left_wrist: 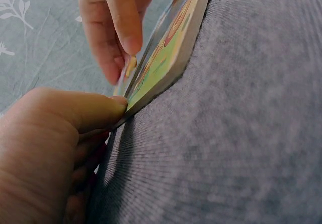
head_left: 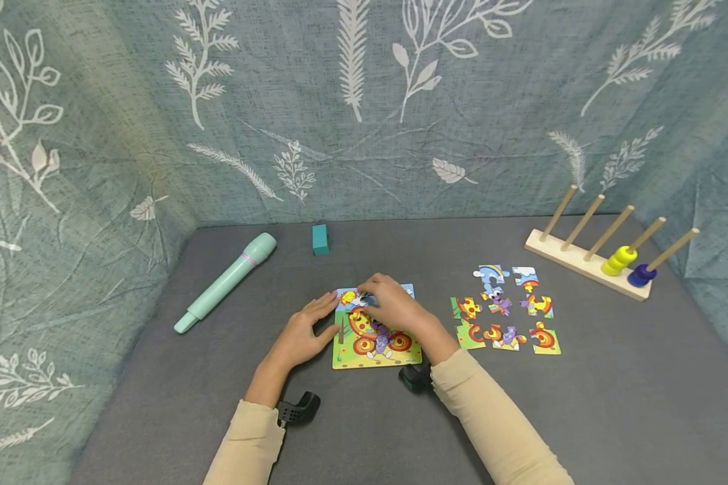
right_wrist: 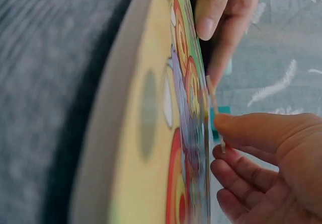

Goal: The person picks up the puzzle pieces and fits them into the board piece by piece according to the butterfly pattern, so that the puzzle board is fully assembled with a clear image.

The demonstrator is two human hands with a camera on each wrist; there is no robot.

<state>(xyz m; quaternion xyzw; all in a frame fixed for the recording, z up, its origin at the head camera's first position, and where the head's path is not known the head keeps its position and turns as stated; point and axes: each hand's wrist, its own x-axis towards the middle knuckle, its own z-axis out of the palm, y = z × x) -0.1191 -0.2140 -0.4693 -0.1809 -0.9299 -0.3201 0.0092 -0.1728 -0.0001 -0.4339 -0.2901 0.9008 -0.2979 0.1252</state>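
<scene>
Now the right hand (head_left: 396, 304) pinches a puzzle piece (right_wrist: 212, 89) over the board (head_left: 347, 358); the left hand (head_left: 302, 337), thumb spread, touches its edge.

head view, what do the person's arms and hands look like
The left hand and right hand are gloveless. The left sleeve and right sleeve are plain beige. Also worn: a black left wrist device dotted with small holes and a black right wrist device.

Right hand (head_left: 396, 306) pinching, left hand (head_left: 305, 337) seemingly straight-fingered
</scene>
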